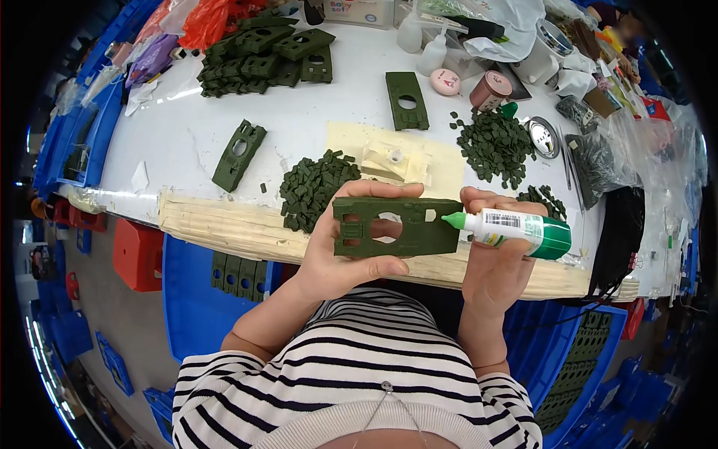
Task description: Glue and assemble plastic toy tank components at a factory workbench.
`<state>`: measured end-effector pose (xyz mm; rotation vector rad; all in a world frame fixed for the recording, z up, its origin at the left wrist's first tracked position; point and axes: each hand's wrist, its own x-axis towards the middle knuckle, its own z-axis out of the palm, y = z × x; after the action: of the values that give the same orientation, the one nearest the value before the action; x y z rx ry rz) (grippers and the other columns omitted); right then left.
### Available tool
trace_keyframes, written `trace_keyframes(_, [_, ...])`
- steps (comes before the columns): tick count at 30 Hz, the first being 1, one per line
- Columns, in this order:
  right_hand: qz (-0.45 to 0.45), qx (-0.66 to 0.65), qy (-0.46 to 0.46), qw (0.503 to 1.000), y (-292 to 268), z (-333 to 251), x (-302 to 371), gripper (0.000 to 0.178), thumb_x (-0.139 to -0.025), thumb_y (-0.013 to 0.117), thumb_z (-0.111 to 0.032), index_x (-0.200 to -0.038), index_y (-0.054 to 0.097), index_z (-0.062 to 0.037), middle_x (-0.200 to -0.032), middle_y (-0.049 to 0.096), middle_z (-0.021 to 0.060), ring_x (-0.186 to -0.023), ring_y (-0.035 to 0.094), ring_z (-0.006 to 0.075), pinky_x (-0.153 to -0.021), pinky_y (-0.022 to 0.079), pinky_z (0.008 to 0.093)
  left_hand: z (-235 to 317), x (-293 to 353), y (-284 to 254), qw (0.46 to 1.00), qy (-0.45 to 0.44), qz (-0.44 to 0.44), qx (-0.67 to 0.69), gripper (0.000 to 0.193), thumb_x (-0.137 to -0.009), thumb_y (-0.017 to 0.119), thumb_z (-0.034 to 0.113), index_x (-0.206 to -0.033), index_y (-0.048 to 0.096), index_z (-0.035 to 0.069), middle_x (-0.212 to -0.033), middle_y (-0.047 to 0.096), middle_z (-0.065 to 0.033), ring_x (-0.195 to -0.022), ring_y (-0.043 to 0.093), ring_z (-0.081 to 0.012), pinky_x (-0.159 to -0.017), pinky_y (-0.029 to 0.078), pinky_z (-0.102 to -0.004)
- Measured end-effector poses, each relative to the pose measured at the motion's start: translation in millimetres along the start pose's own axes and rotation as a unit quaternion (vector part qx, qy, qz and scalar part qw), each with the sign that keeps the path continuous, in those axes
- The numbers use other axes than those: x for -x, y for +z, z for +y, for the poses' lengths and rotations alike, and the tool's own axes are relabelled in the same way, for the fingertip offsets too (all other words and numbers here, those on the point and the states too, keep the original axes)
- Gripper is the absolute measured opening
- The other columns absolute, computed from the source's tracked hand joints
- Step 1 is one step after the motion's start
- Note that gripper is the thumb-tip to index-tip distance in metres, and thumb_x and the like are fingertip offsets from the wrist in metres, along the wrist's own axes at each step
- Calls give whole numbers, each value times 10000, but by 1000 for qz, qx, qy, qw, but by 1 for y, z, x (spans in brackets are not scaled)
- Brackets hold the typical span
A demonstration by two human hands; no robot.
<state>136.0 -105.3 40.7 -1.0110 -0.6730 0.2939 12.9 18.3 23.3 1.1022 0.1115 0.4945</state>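
My left hand [336, 273] grips a dark green plastic model tank hull [434, 243] by its left end, thumb below and fingers behind. The hull has a large round hole and small rectangular openings. In my right hand [493, 273] is a white glue bottle [512, 224] with a green base, lying nearly sideways. Its green nozzle points left, at the hull's right end, beside a small pale rectangular spot; whether it touches cannot be told. Just beyond my left hand lies a heap of small green plastic pieces [318, 187]. A cream-coloured block [396, 161] sits behind the hull.
More hulls are stacked [258, 60] at the far left; single ones lie at left [239, 156] and back [406, 101]. Another heap of small pieces [497, 146] is at right, near a round metal lid [543, 137]. Blue crates [187, 299] stand below the table's padded front edge [224, 228].
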Motion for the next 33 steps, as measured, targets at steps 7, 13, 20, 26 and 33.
trace_keyframes(7, [-14, 20, 9, 1000, 2, 1, 5, 451, -844, 603, -391, -1009, 430, -8, -938, 585, 189, -937, 592, 309, -859, 468, 426, 4, 1, 2, 999, 8, -20, -35, 692, -659, 789, 70, -1212, 374, 35, -1310, 417, -217, -1114, 513, -224, -882, 486, -341])
trace_keyframes(13, [-15, 13, 6, 1000, 1, 4, 5, 440, -855, 586, -389, -1007, 425, -9, -942, 581, 188, -937, 593, 310, -853, 469, 423, 6, 2, 5, 1000, 12, -11, -9, 627, -684, 757, 1, -1202, 406, 39, -1298, 449, -184, -1087, 508, -153, -862, 465, -292])
trace_keyframes(20, [-22, 23, -1, 1000, 1, 4, 4, 445, -860, 577, -391, -1016, 426, -2, -944, 580, 190, -934, 593, 310, -846, 472, 415, 7, 2, 5, 1000, 8, -6, -19, 621, -683, 758, -3, -1194, 408, 49, -1295, 452, -186, -1012, 526, -120, -843, 469, -278])
trace_keyframes(26, [-25, 40, -9, 999, 0, 5, 4, 443, -871, 557, -395, -1018, 426, 2, -938, 575, 188, -924, 596, 311, -832, 479, 410, 6, 2, 4, 999, 13, -18, -27, 631, -680, 755, -6, -1189, 389, 51, -1305, 429, -211, -1061, 524, -180, -846, 492, -303])
trace_keyframes(33, [-28, 43, -13, 999, 0, 5, 3, 440, -873, 554, -391, -1012, 424, 6, -937, 569, 187, -920, 594, 311, -828, 478, 420, 7, 1, 6, 999, 24, -14, -25, 612, -689, 745, -20, -1189, 400, 51, -1291, 448, -189, -1034, 533, -159, -842, 487, -300])
